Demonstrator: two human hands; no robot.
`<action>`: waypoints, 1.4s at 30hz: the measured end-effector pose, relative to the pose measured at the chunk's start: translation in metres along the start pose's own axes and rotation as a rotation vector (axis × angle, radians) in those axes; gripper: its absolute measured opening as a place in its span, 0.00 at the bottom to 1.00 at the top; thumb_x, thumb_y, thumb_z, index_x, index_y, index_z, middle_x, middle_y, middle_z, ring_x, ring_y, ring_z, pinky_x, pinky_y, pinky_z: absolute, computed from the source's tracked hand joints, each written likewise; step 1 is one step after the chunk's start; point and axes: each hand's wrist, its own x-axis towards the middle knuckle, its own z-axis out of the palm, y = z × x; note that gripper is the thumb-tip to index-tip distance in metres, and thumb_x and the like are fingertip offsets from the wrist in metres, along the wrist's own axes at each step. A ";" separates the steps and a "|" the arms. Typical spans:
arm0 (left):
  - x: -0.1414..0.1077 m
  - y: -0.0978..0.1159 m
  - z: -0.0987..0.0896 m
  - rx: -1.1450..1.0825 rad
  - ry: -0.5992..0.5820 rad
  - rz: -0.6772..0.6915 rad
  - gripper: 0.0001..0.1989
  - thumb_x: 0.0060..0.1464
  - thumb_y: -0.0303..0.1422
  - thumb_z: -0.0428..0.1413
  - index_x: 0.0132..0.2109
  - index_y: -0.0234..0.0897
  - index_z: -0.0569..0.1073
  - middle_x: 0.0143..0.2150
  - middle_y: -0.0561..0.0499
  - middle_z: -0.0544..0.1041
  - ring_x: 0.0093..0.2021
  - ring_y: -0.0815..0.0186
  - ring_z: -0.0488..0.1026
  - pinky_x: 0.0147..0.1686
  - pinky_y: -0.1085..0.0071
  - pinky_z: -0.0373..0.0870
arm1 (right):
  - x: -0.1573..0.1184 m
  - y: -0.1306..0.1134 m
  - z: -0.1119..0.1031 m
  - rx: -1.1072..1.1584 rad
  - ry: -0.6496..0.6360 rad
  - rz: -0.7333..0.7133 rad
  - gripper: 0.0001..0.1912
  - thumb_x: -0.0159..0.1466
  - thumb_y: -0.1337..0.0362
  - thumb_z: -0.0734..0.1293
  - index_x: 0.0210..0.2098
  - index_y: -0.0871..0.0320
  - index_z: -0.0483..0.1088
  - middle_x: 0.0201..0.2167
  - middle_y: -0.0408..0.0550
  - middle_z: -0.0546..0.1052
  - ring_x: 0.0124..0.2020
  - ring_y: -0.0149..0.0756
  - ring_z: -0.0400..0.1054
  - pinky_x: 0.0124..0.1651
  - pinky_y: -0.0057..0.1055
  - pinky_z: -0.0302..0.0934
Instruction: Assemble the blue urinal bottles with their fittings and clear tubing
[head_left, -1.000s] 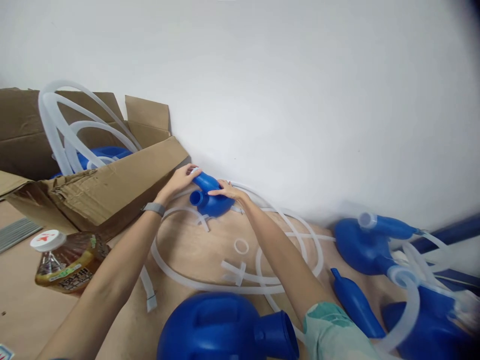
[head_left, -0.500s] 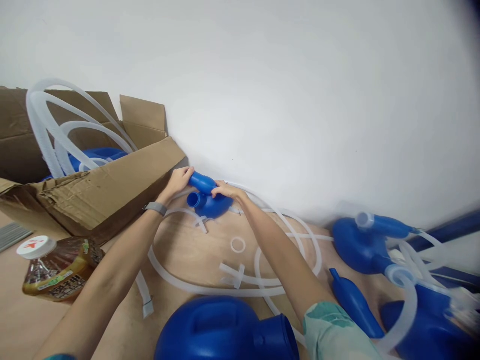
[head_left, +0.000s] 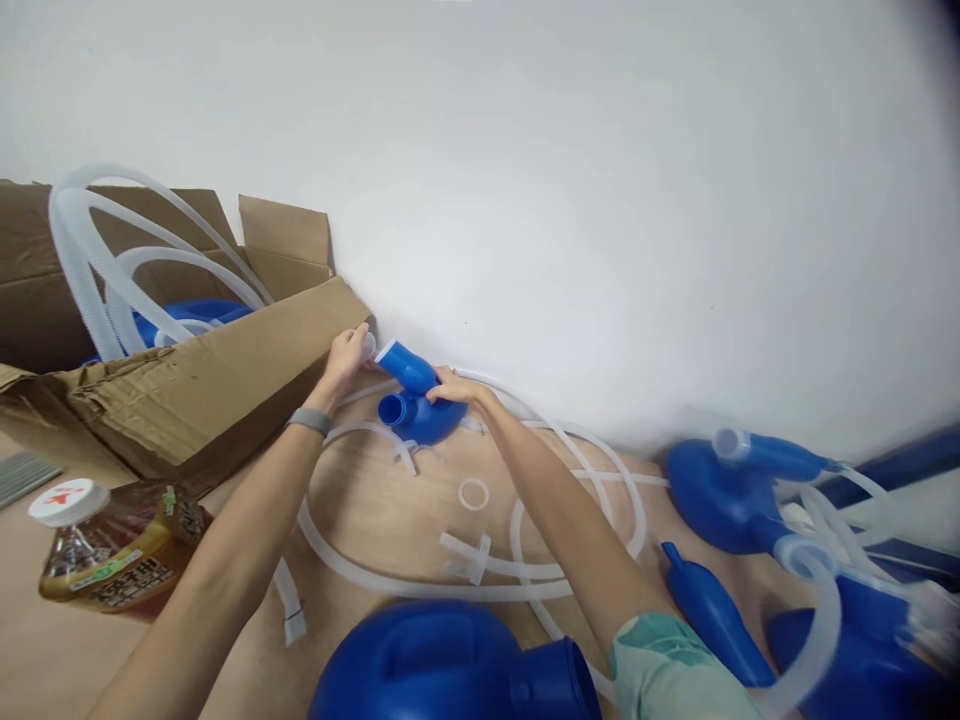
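My right hand (head_left: 454,386) is closed round the narrower end of a blue curved tube piece (head_left: 409,368), whose wide end with a white rim points up and left. Just left of that rim, my left hand (head_left: 349,357) pinches a translucent white cap (head_left: 367,347), apart from the tube piece. Directly below the tube piece lies a blue bottle (head_left: 431,421) with its round mouth facing left. A clear hose (head_left: 420,586) loops over the table around a white ring (head_left: 473,494) and a translucent connector (head_left: 478,560).
An open cardboard box (head_left: 247,370) with hoses and blue containers stands at left, behind a drink bottle (head_left: 120,550). A large blue bottle (head_left: 427,665) is at the near edge. More blue bottles (head_left: 720,495) and a blue tube piece (head_left: 716,615) lie right. A wall rises behind.
My left hand has moved slightly left, off the blue tube piece, and now shows the translucent cap in its fingers. The tube piece's white-rimmed end has come into view.
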 end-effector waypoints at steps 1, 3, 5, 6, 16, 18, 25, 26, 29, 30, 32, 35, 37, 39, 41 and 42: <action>0.000 0.000 0.000 0.006 0.019 -0.020 0.19 0.65 0.46 0.52 0.35 0.35 0.68 0.27 0.48 0.70 0.24 0.67 0.66 0.23 0.72 0.61 | -0.001 -0.001 0.000 0.004 -0.001 0.002 0.39 0.49 0.58 0.69 0.61 0.56 0.70 0.58 0.52 0.70 0.66 0.51 0.59 0.79 0.55 0.34; 0.000 -0.001 0.001 0.015 0.064 -0.064 0.17 0.65 0.44 0.52 0.33 0.36 0.66 0.25 0.50 0.67 0.24 0.68 0.64 0.23 0.72 0.59 | -0.004 -0.001 0.000 0.013 0.002 0.007 0.39 0.49 0.59 0.69 0.61 0.56 0.70 0.59 0.52 0.69 0.67 0.51 0.58 0.80 0.53 0.33; -0.003 -0.003 0.003 0.016 0.108 -0.108 0.16 0.67 0.43 0.48 0.34 0.37 0.63 0.26 0.50 0.67 0.25 0.68 0.64 0.25 0.72 0.60 | -0.008 -0.002 0.000 0.019 0.007 0.002 0.39 0.49 0.60 0.69 0.62 0.57 0.69 0.60 0.52 0.69 0.68 0.50 0.57 0.81 0.51 0.30; -0.005 -0.003 0.004 0.015 0.112 -0.125 0.16 0.68 0.43 0.45 0.35 0.37 0.63 0.27 0.49 0.68 0.26 0.67 0.65 0.25 0.71 0.61 | -0.009 -0.002 -0.001 0.021 0.008 -0.001 0.40 0.49 0.60 0.69 0.62 0.57 0.69 0.61 0.52 0.69 0.69 0.50 0.57 0.81 0.50 0.30; -0.094 0.043 -0.008 0.303 0.211 0.355 0.21 0.67 0.46 0.52 0.56 0.36 0.74 0.61 0.37 0.69 0.60 0.53 0.72 0.65 0.58 0.65 | -0.013 -0.006 0.002 0.016 0.046 0.004 0.39 0.51 0.62 0.69 0.64 0.58 0.69 0.59 0.52 0.70 0.67 0.49 0.59 0.80 0.49 0.34; -0.120 0.054 -0.007 0.345 0.057 0.531 0.24 0.67 0.49 0.51 0.57 0.36 0.75 0.58 0.38 0.70 0.57 0.54 0.73 0.63 0.58 0.69 | -0.014 -0.006 0.002 0.018 0.051 -0.002 0.38 0.51 0.62 0.70 0.63 0.58 0.70 0.59 0.52 0.70 0.67 0.50 0.59 0.80 0.50 0.35; -0.145 0.067 -0.002 0.337 -0.193 0.582 0.26 0.72 0.48 0.41 0.43 0.39 0.79 0.49 0.43 0.80 0.57 0.55 0.73 0.65 0.57 0.65 | -0.012 -0.005 0.000 0.014 0.032 -0.008 0.35 0.51 0.61 0.70 0.60 0.59 0.71 0.59 0.53 0.70 0.67 0.50 0.59 0.80 0.50 0.36; -0.135 0.064 -0.002 0.367 -0.068 0.553 0.25 0.72 0.47 0.42 0.43 0.38 0.79 0.48 0.42 0.80 0.55 0.54 0.73 0.62 0.56 0.66 | -0.011 -0.005 0.000 0.012 0.028 -0.011 0.35 0.51 0.61 0.70 0.59 0.59 0.72 0.58 0.52 0.71 0.66 0.50 0.59 0.80 0.50 0.36; -0.094 0.052 -0.006 0.550 0.015 0.504 0.22 0.68 0.48 0.47 0.45 0.35 0.77 0.51 0.38 0.79 0.52 0.50 0.71 0.59 0.53 0.65 | -0.010 -0.005 0.000 0.007 0.038 -0.014 0.36 0.50 0.60 0.69 0.59 0.58 0.72 0.56 0.52 0.72 0.64 0.50 0.62 0.79 0.51 0.40; -0.081 0.048 -0.008 0.603 -0.075 0.513 0.24 0.68 0.50 0.47 0.41 0.35 0.77 0.47 0.38 0.79 0.48 0.51 0.71 0.56 0.54 0.65 | -0.010 -0.004 0.001 0.006 0.042 -0.012 0.37 0.49 0.60 0.69 0.60 0.58 0.72 0.54 0.52 0.72 0.63 0.50 0.62 0.78 0.51 0.43; -0.061 0.043 -0.011 0.642 -0.223 0.567 0.28 0.68 0.54 0.47 0.29 0.38 0.71 0.35 0.40 0.77 0.42 0.53 0.69 0.50 0.56 0.66 | -0.010 -0.004 0.001 0.004 0.045 -0.012 0.38 0.48 0.60 0.69 0.60 0.59 0.72 0.53 0.52 0.73 0.62 0.51 0.63 0.76 0.51 0.47; -0.045 0.043 -0.017 0.657 -0.368 0.726 0.32 0.68 0.56 0.46 0.23 0.40 0.63 0.26 0.43 0.70 0.40 0.55 0.68 0.44 0.60 0.64 | -0.009 -0.002 0.001 0.004 0.046 -0.019 0.41 0.48 0.61 0.69 0.63 0.57 0.71 0.55 0.51 0.73 0.64 0.52 0.62 0.76 0.50 0.47; -0.042 0.047 -0.018 0.688 -0.435 0.809 0.31 0.69 0.56 0.45 0.24 0.39 0.64 0.27 0.44 0.70 0.37 0.57 0.67 0.42 0.61 0.63 | -0.007 -0.001 0.002 0.007 0.046 -0.023 0.43 0.48 0.62 0.67 0.65 0.55 0.70 0.56 0.51 0.73 0.64 0.52 0.62 0.77 0.52 0.45; -0.043 0.051 -0.015 0.716 -0.459 0.827 0.31 0.70 0.55 0.44 0.25 0.38 0.64 0.28 0.44 0.71 0.33 0.60 0.66 0.41 0.62 0.62 | -0.006 0.000 0.004 0.013 0.048 -0.016 0.43 0.48 0.63 0.66 0.65 0.55 0.70 0.58 0.51 0.71 0.66 0.52 0.60 0.79 0.53 0.40; -0.045 0.056 -0.009 0.727 -0.447 0.816 0.31 0.70 0.55 0.42 0.25 0.38 0.62 0.26 0.45 0.70 0.29 0.62 0.63 0.39 0.62 0.60 | -0.004 0.001 0.005 0.019 0.051 -0.008 0.41 0.48 0.64 0.66 0.63 0.57 0.70 0.61 0.52 0.69 0.69 0.52 0.57 0.81 0.53 0.32; -0.047 0.058 -0.006 0.720 -0.441 0.803 0.31 0.70 0.55 0.42 0.24 0.38 0.60 0.25 0.45 0.70 0.28 0.63 0.62 0.38 0.62 0.59 | -0.003 0.002 0.006 0.023 0.052 -0.003 0.40 0.48 0.64 0.66 0.62 0.58 0.71 0.62 0.52 0.69 0.70 0.51 0.56 0.81 0.53 0.29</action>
